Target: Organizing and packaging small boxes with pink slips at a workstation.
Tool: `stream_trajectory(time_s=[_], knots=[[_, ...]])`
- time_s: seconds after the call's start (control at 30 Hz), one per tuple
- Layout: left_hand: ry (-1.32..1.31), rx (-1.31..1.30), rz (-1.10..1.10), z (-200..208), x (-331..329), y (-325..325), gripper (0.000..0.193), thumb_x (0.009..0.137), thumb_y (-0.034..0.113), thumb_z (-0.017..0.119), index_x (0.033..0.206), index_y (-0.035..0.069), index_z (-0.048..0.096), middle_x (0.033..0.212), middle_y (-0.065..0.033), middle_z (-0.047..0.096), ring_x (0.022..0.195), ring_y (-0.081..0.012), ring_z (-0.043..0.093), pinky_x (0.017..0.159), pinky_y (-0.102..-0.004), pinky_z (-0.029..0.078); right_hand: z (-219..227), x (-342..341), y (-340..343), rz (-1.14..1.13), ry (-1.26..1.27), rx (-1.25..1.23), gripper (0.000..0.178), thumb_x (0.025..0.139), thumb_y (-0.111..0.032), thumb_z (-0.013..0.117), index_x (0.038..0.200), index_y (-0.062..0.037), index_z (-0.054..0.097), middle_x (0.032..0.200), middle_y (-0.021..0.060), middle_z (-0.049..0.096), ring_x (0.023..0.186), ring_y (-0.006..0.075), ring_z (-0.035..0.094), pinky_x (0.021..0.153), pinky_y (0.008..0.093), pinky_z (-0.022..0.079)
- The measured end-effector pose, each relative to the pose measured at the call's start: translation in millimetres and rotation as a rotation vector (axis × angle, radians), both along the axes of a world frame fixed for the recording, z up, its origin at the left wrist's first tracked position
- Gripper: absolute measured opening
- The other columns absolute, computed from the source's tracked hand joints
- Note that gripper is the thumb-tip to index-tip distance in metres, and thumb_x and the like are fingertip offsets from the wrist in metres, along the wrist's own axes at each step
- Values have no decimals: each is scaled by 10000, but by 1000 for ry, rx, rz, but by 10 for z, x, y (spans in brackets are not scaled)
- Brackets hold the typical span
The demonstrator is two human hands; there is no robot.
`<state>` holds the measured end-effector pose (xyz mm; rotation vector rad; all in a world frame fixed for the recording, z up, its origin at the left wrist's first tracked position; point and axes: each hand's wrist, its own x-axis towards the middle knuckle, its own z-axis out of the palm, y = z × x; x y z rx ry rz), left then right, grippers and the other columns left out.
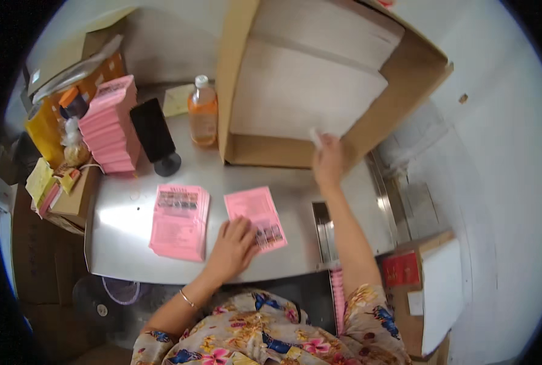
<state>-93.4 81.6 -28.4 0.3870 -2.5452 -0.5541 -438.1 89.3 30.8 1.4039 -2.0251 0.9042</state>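
My left hand point(233, 246) lies on a single pink leaflet point(256, 210) on the metal table, its fingers spread across the lower left part. A neat stack of pink leaflets point(180, 225) lies to the left of that hand. My right hand point(329, 161) reaches to the front edge of a large cardboard box point(271, 159), fingers closed on a small white piece point(315, 137) that is too blurred to name. Large white sheets or flat white bundles point(307, 91) fill much of the box.
Left of the box stand a bottle of orange liquid point(203, 115), a phone on a stand point(154, 131) and a tall stack of pink leaflets point(111, 128). A yellow roll point(45, 134) is at the far left. A carton with a red panel point(402, 269) sits below the table's right side.
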Motion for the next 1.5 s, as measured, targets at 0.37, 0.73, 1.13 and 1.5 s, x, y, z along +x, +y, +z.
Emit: stream_trajectory(time_s=[0.37,0.73,1.13,1.5], knots=[[198,123,0,212,103,-18,506,838,140,719,1322,73,588,1390,-190,522,1344,-393,457,1118,-535,335,-167,248,-213,313,-409,368,506,883,-164,683,1366,-61,576,1459,170,494,1296,368,495,1084,459,418],[615,166,36,1558,-1188,-933,817,909,158,651,1525,-119,191,1576,-345,224,1481,-455,237,1204,-449,229,961,-1095,-215,-197,-68,-302,688,914,-115,654,1497,60,333,1540,267,372,1439,379,356,1185,422,286],[886,-12,512,1567,-2524,-1872,873,902,211,621,1505,-166,116,1558,-398,157,1460,-539,142,1214,-543,118,1134,-1433,-634,-168,-200,-514,789,900,-170,675,1517,88,258,1510,292,392,1425,401,360,1173,402,287],[746,-209,615,1782,-2565,-2097,598,839,163,629,1348,-72,421,1480,-318,331,1356,-516,313,1146,-572,239,1257,-1445,-743,-232,-77,-515,640,872,-175,674,1410,42,404,1346,237,524,1303,336,465,1071,399,385]])
